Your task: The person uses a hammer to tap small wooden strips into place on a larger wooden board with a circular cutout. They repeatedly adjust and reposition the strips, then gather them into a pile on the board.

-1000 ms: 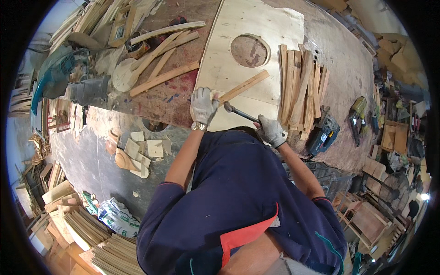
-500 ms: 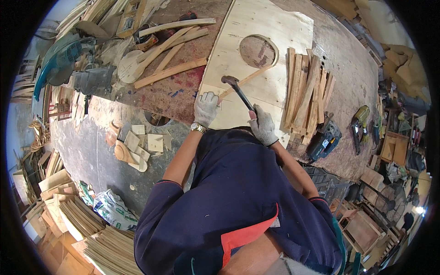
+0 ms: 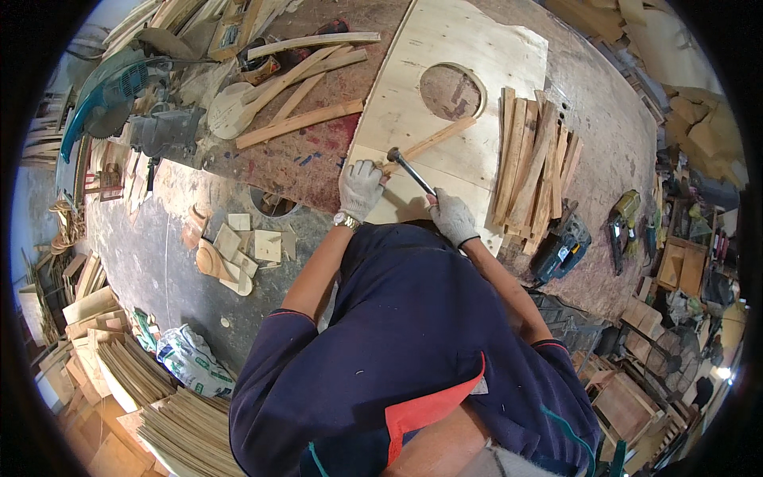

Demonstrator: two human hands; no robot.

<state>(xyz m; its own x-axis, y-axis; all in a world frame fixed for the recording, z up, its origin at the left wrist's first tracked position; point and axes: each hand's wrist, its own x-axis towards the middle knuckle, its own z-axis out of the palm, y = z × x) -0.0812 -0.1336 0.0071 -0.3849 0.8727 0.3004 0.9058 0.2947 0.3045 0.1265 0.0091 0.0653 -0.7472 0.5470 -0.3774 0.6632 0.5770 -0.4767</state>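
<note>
My left hand (image 3: 362,190), in a pale work glove, has its fingers closed on the near end of a thin wooden strip (image 3: 439,140). The strip lies slantwise across a pale plywood panel (image 3: 409,83), its far end just below a round cut-out. In my right hand (image 3: 454,218), also gloved, is a hammer (image 3: 413,172), gripped by its handle. The hammer's head is beside the strip, close to my left fingers; whether it touches the wood I cannot tell. A nail, if any, is too small to make out.
Loose wooden strips (image 3: 526,163) lie in a bundle on the panel's right. Beyond them are a blue-black power tool (image 3: 563,248) and a yellowish tool (image 3: 625,222). More strips (image 3: 298,123) and a teal saw (image 3: 119,95) are at left, above small wood pieces (image 3: 230,242).
The hammer's head has come down closer to the strip and my left fingers, and its face has turned. My right hand has shifted slightly left; my left hand stays on the strip.
</note>
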